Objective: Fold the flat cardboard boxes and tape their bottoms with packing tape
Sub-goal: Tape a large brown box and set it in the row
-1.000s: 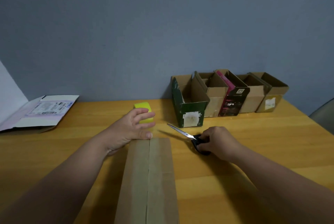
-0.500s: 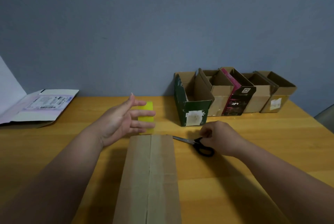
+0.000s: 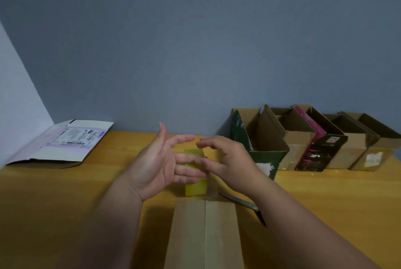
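Box [image 3: 205, 234] lies at the worktop's [image 3: 65, 203] near edge, its seam apparently taped. Both hands hover beyond it, left [image 3: 160, 163] spread open, right [image 3: 225, 160] loosely open, seemingly holding nothing. Taping seems finished; next, set it with the folded boxes [image 3: 303, 138].

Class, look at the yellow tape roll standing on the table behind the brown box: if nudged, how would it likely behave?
The yellow tape roll seems to stand on its curved rim, so a nudge would probably set it rolling across the smooth table. Being narrow, it may also tip flat. It looks rigid.
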